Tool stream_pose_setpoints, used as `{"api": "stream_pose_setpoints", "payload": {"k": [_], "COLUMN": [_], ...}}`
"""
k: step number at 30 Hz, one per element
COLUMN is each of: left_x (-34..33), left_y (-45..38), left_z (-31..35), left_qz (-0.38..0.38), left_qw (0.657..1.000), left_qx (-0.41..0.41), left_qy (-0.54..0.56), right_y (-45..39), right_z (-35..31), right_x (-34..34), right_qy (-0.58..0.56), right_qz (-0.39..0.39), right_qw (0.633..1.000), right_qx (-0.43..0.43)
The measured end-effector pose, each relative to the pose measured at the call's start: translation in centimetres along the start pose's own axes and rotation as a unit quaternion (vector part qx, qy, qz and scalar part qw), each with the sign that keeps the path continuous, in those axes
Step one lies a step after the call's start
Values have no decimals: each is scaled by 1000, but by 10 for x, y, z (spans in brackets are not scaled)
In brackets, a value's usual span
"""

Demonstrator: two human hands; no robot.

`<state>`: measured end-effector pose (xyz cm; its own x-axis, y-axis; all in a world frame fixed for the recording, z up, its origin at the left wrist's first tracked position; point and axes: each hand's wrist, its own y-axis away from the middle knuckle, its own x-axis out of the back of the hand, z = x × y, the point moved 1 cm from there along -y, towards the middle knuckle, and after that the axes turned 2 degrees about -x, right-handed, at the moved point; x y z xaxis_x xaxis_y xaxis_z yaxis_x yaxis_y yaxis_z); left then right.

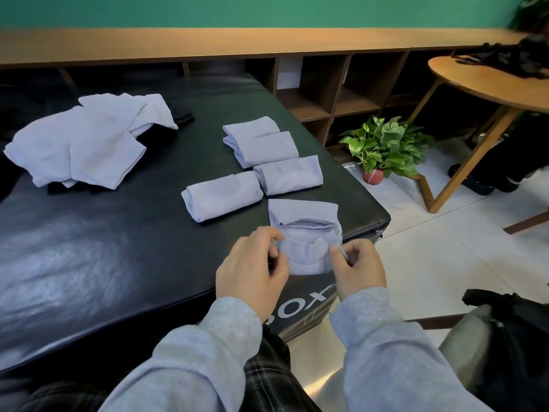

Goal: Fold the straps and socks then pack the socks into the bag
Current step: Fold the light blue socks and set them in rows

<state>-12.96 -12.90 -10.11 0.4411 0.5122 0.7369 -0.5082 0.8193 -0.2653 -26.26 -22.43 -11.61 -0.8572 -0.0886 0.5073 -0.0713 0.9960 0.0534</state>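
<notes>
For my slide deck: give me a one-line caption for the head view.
Both hands, left hand and right hand, pinch a pale sock mid-fold beside four folded socks.

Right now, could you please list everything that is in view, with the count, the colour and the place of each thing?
folded socks: four, light blue, in a cluster on the bench right of centre
sock being folded: one, light blue, at the near right corner of the bench
unfolded socks: a pile, light blue, count unclear, far left on the bench
black bench: one, padded top
potted plant: one, green in a red pot, on the floor right of the bench
round table: one, wooden, far right
black bag: one, bottom right
left hand: pinches the sock's left edge
right hand: pinches the sock's right edge
</notes>
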Motion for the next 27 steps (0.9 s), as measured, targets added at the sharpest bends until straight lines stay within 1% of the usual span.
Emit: {"api": "stream_pose_setpoints", "payload": {"k": [2,6,8,10,11,13,15,16,19,21,24,27], "left_x": [-2,-10,-16,-20,-20,-20,-18,-16,-11,-7,-2,3], "left_y": [0,-2,-3,-4,-4,-5,-7,-8,-12,-15,-25,-35], "left_z": [-1,-7,-9,-10,-10,-11,-11,-10,-9,-10,-9,-5], "left_qz": [7,25,-8,-49,-50,-16,20,26,18,16,-2,-58], "left_qw": [999,983,972,959,956,959,964,966,967,966,969,978], "left_qx": [-49,-179,-225,-248,-253,-258,-255,-249,-245,-249,-243,-201], "left_qy": [-17,-25,-74,-131,-140,-115,-77,-66,-69,-66,-33,4], "right_y": [0,1,2,2,2,0,-3,-5,-13,-16,-20,-27], "right_z": [-1,0,2,5,7,13,17,16,11,5,-4,-11], "right_x": [1,1,3,6,7,8,8,9,13,16,19,23], "right_qy": [-14,1,9,22,45,114,166,176,167,138,96,80], "right_qz": [-6,-36,-55,-86,-103,-113,-87,-73,-55,-74,-115,-157], "right_qw": [1000,996,992,986,981,969,960,957,941,938,943,953], "right_qx": [13,84,114,143,158,188,209,220,290,310,298,248]}}
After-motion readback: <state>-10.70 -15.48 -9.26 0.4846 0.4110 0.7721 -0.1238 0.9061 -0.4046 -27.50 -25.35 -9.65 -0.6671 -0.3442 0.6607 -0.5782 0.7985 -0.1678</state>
